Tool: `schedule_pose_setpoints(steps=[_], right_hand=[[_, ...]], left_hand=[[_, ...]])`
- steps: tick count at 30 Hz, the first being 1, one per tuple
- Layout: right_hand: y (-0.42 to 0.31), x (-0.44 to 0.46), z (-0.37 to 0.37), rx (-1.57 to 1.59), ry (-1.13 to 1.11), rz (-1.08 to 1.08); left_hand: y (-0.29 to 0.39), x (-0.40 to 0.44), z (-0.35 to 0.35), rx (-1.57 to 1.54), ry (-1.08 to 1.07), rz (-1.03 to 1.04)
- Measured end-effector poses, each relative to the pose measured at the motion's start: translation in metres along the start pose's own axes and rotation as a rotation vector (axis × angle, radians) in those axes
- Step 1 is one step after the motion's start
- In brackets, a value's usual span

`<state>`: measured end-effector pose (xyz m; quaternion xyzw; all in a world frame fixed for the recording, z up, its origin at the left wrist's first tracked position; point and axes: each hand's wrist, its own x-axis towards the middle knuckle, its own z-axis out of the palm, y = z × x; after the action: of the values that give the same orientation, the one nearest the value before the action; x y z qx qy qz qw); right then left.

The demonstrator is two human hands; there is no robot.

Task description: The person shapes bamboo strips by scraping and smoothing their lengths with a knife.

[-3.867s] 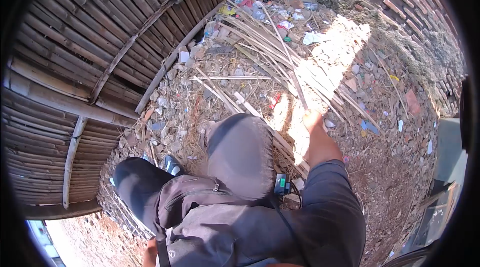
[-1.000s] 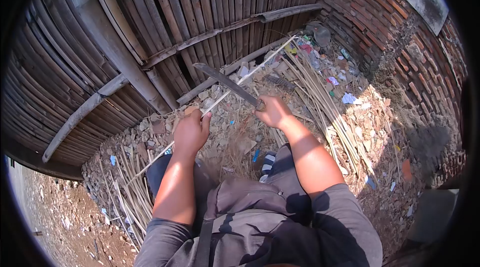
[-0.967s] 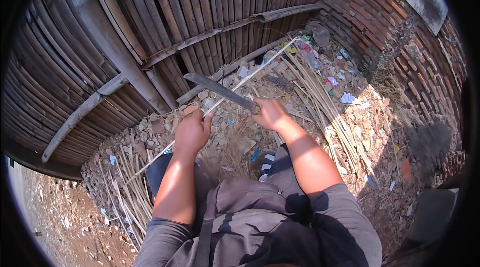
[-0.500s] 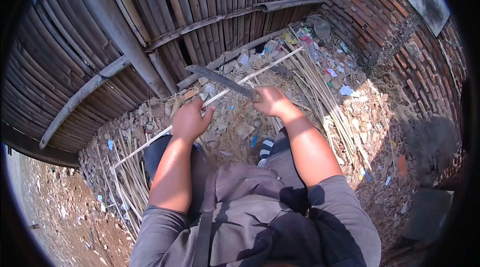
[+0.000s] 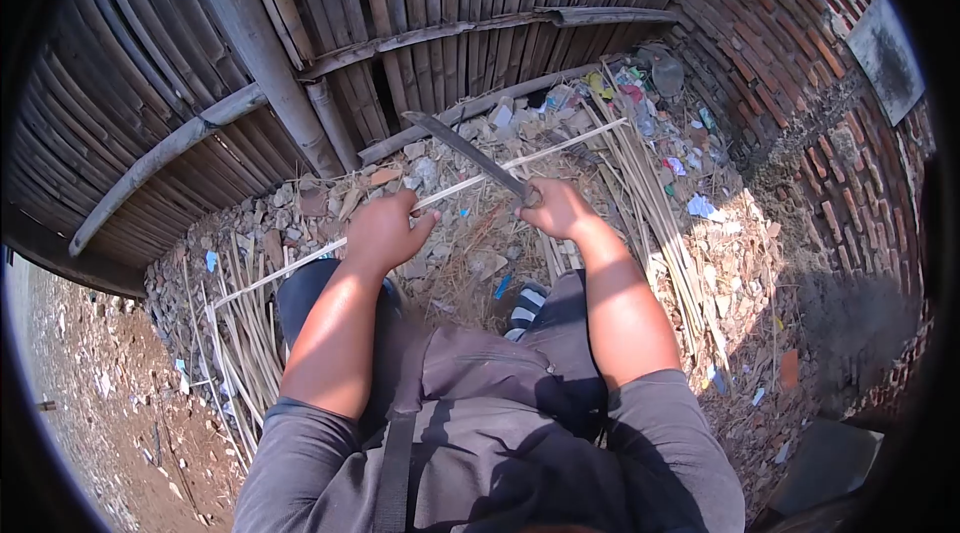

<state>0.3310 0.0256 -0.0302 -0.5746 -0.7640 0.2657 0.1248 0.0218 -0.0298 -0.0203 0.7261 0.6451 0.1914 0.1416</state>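
My left hand [image 5: 385, 231] is closed round a long pale bamboo strip [image 5: 560, 146], which slants from lower left to upper right across my knees. In my right hand [image 5: 556, 207] is the handle of a machete [image 5: 468, 150]. Its dark blade points up and to the left and crosses the strip between my hands; whether the edge touches the strip I cannot tell. Most of the machete's handle is hidden by my fingers.
Loose bamboo strips lie in a pile on the right [image 5: 668, 233] and another on the left [image 5: 238, 353]. Rubble and litter [image 5: 480, 258] cover the ground. A bamboo wall [image 5: 440, 63] stands ahead, a brick wall [image 5: 780, 73] to the right. My sandalled foot [image 5: 526, 308] shows below.
The view has shifted slightly. My right hand and the machete sit a little lower and further right, the blade steeper against the strip. My left hand keeps its grip on the strip.
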Motion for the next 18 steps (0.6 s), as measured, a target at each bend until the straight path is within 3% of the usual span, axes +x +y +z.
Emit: schedule_pose_setpoints(steps=[4, 5, 11, 14, 18], right_hand=[[-0.006, 0.001, -0.002, -0.041, -0.169, -0.126], [0.002, 0.001, -0.005, 0.049, -0.107, -0.157], [0.046, 0.012, -0.018, 0.455, -0.005, 0.377], [0.032, 0.004, -0.008, 0.062, 0.086, 0.114], [-0.012, -0.008, 0.004, -0.126, -0.057, -0.036]], left_hand=[[-0.001, 0.001, 0.005, -0.014, -0.023, 0.035], [-0.002, 0.000, 0.003, -0.016, -0.027, 0.042], [-0.007, -0.012, -0.010, -0.020, -0.005, 0.011], [-0.002, -0.011, -0.009, -0.006, -0.030, 0.011], [-0.007, -0.008, 0.002, -0.010, -0.043, 0.067]])
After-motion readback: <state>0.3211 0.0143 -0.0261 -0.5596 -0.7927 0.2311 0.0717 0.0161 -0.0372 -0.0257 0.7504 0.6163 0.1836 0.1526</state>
